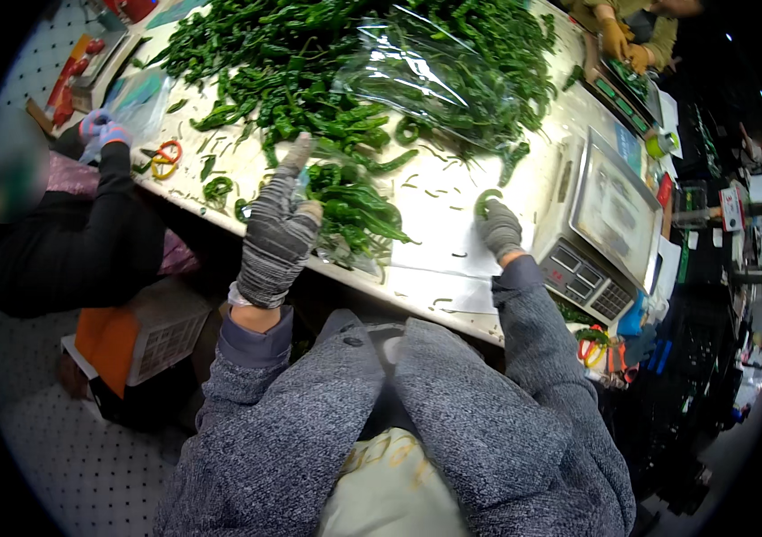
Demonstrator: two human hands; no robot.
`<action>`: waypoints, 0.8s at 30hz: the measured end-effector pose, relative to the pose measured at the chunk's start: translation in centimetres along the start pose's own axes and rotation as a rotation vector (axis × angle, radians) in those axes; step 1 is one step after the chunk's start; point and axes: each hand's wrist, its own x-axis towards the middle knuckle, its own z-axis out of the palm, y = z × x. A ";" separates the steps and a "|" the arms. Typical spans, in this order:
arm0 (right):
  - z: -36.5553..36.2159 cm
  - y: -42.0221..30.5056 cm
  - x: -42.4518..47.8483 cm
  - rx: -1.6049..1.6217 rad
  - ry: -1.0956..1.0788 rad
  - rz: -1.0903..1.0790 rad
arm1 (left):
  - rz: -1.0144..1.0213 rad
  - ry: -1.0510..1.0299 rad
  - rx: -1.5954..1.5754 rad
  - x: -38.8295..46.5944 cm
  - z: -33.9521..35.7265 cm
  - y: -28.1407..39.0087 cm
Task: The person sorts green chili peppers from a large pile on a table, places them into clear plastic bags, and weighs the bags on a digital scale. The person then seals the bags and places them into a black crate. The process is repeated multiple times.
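My left hand point(277, 238), in a striped grey knit glove, grips the near-left side of a clear plastic bag point(367, 258) at the table's front edge. Its index finger stretches along the bag, and the thumb is apart from it. Long green peppers point(357, 208) fill the bag, which lies on its side. In a grey glove, my right hand point(500, 228) pinches a curled green pepper point(486, 199) over the white table point(448, 228). Beyond both hands rises a large heap of green peppers point(287, 60), with a sheet of clear plastic point(414, 74) lying over part of it.
A digital scale point(606, 221) stands right of my right hand. Loose pepper stems point(459, 255) dot the table. Scissors point(167, 160) lie at left, near a seated person's gloved hands point(105, 129). Another person's gloved hands point(626, 50) work at a scale, far right. A crate point(169, 339) stands below left.
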 end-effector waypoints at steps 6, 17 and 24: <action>-17.9 -8.5 -6.1 1.256 -0.565 -0.617 | 0.057 -0.075 0.069 -0.1 -0.4 -0.2; -14.0 -19.6 -5.4 0.491 0.214 -0.745 | 0.142 -0.073 0.194 0.2 -1.3 0.2; -16.5 -17.4 -3.0 0.126 0.035 -0.833 | 0.315 -0.076 0.465 0.8 -4.0 1.2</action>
